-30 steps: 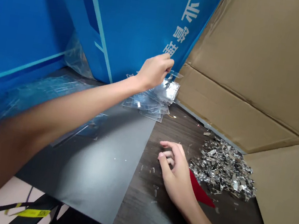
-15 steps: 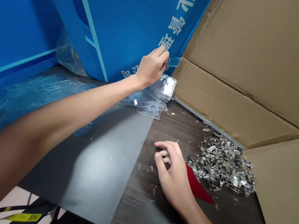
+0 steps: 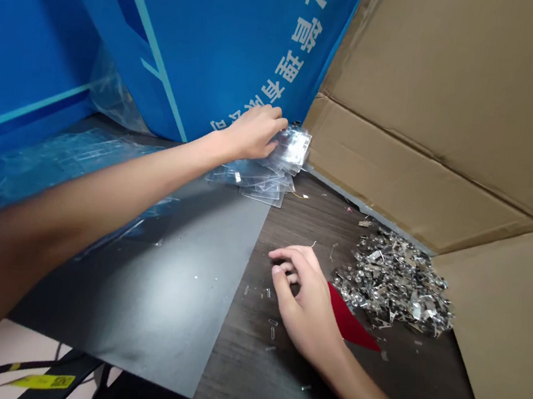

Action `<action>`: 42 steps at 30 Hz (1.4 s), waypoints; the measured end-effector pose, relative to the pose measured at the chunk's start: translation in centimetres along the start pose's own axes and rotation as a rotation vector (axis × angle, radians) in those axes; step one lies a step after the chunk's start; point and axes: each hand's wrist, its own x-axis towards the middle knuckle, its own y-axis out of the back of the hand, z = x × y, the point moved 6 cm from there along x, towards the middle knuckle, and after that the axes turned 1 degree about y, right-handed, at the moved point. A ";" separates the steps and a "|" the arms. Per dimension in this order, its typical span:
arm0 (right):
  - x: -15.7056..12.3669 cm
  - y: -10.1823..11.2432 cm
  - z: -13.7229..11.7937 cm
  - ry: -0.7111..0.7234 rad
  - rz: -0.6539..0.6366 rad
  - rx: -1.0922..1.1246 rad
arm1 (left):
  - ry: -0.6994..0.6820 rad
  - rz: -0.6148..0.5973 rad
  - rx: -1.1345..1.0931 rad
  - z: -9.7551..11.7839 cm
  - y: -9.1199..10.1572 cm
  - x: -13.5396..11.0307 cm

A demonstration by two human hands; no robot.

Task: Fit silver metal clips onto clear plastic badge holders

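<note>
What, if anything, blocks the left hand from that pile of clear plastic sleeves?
Nothing visible: the left hand is right at the clear plastic sleeves, though whether it touches them I cannot tell.

dark table [image 3: 235, 363] bears clear sleeves [image 3: 269, 183], seemingly metal clips [image 3: 398, 281]

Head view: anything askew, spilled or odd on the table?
Yes: small clear scraps lie loose on the wood-grain surface beside the right hand, like stray litter. The clear plastic pieces by the left hand sit in a skewed, overlapping pile, edges not squared up. Damage I can't make out.
</note>
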 end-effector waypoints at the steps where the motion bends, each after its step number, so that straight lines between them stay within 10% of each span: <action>1: 0.0 0.1 -0.1 0.008 0.004 -0.006 | -0.017 -0.024 0.012 0.3 0.0 -0.2; 10: 1.5 4.6 0.0 0.120 0.124 -0.591 | 0.063 -0.132 0.055 -0.8 3.1 -5.8; 20: 3.8 12.7 5.8 -0.236 0.106 -1.240 | 0.387 -0.537 0.131 -10.6 2.6 -18.8; 33: 4.5 12.9 6.6 -0.318 0.128 -1.143 | 0.271 -0.365 0.014 -10.1 0.9 -18.7; 42: 4.6 13.0 6.4 -0.230 0.193 -1.036 | 0.339 -0.537 0.069 -8.9 2.2 -20.2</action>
